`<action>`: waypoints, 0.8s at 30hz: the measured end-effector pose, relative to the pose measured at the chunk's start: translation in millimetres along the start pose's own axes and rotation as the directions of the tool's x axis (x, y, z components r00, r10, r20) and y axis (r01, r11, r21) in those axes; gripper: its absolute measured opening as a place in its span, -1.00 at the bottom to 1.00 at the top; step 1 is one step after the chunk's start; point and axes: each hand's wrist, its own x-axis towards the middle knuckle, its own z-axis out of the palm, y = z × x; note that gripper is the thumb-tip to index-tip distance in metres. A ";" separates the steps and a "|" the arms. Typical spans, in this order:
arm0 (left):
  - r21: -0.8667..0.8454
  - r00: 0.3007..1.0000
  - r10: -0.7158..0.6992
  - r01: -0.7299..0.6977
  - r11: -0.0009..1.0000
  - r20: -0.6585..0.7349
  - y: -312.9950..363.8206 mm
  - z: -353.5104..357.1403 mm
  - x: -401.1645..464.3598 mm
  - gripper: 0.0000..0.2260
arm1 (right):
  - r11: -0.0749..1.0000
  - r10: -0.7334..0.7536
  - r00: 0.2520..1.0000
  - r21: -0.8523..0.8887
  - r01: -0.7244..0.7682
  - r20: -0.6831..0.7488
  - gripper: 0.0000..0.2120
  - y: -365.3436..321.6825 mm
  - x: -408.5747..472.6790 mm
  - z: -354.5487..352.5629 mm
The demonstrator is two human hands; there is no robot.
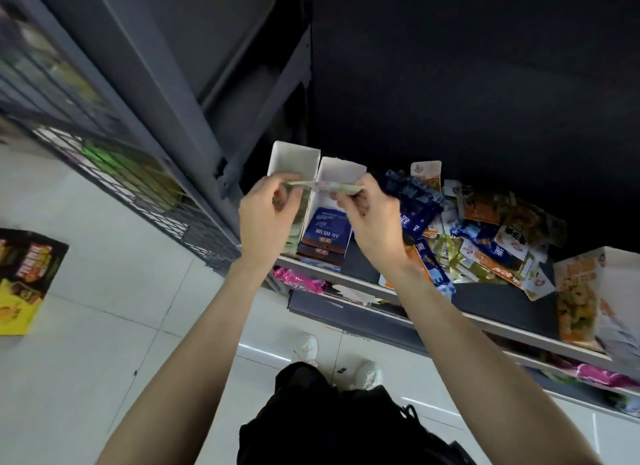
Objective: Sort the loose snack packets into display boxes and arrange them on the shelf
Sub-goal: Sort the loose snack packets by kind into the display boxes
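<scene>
White display boxes (320,173), two of them, sit side by side on the shelf (512,326); blue packets (325,234) fill the right one. Both hands, left hand (268,218) and right hand (372,222), pinch one flat packet (325,186) above them. Loose pile (485,236) beside them is too jumbled to count, so I'd say barely halfway.

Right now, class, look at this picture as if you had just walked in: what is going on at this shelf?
A person stands at a dark shop shelf and holds a thin greenish snack packet edge-on between both hands, left hand and right hand, above two open white display boxes. The right box already holds dark blue packets. A loose heap of blue, orange and gold packets still lies unsorted on the shelf to the right.
</scene>
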 end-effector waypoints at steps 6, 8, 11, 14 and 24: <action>-0.242 0.991 -0.123 0.130 0.962 0.044 -10.7 -24.6 -20.6 -0.75 | 0.986 -0.165 0.985 0.029 0.164 0.051 -0.95 -14.5 -5.8 34.7; -0.290 0.988 -0.154 0.149 0.945 0.004 -7.5 -36.0 -24.2 -0.77 | 0.970 -0.242 0.968 0.046 0.239 0.062 -0.89 -20.7 -5.3 34.1; -0.226 0.971 -0.206 0.229 0.947 0.123 -18.0 -32.0 -26.7 -0.80 | 0.976 -0.210 0.971 -0.033 0.215 0.112 -0.94 -10.2 -2.9 41.0; -0.020 0.941 -0.230 0.242 0.970 0.246 -36.1 -20.4 -28.5 -0.74 | 0.976 -0.123 0.971 -0.152 0.156 0.206 -0.92 10.6 -2.9 51.9; 0.432 0.976 0.171 -0.214 0.876 0.136 -52.3 -16.0 -37.1 -0.86 | 0.829 -0.295 0.933 -0.429 0.358 0.207 -0.85 18.1 3.8 75.3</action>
